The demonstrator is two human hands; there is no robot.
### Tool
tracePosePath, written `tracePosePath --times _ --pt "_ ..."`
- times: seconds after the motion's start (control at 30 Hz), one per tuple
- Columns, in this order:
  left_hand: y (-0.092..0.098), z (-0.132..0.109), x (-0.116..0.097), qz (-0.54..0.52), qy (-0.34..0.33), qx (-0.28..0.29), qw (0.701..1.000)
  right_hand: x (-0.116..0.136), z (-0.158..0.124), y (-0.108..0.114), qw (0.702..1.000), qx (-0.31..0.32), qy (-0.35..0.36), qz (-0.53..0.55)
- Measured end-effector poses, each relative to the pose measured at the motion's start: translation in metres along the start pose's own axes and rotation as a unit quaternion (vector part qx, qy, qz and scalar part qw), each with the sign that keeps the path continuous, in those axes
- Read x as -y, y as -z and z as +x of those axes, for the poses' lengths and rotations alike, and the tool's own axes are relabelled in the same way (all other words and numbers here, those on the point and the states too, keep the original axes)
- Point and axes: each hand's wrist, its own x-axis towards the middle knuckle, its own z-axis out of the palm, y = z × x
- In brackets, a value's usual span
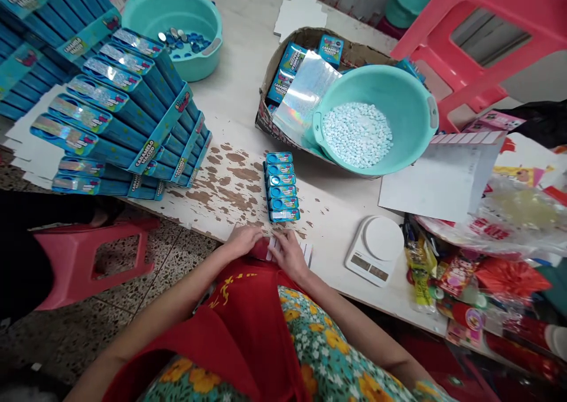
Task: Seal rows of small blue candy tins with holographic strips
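My left hand and my right hand rest at the near edge of the worn white table, fingers curled together around a small flat white and red piece between them. What the piece is I cannot make out. Just beyond my hands lies a row of several small blue candy tins, stacked side by side. A teal basin full of small white-blue candies stands further back to the right.
Stacks of blue display boxes fill the left of the table. A second teal basin holds lids at the back. A white scale sits right of my hands. Candy packets, a cardboard tray and pink stools surround.
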Motion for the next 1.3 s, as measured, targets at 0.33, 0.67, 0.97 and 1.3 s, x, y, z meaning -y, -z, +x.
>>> tracePosePath --times 0.33,0.67,0.97,1.3 --pt "-0.004 0.015 -0.002 0.004 0.069 -0.007 0.998 -0.015 0.002 -0.017 0.985 0.090 0.092 -0.112" --pt "-0.008 0.017 -0.002 -0.008 0.081 -0.026 0.996 0.008 0.016 -0.003 0.991 0.063 0.057 -0.101" --pt "0.023 -0.023 -0.023 -0.278 -0.079 -0.047 0.956 0.048 0.020 0.035 0.980 -0.021 -0.089 0.179" --pt "0.059 0.017 -0.046 -0.347 -0.025 -0.054 0.936 0.040 0.070 0.045 0.953 -0.256 -0.111 0.117"
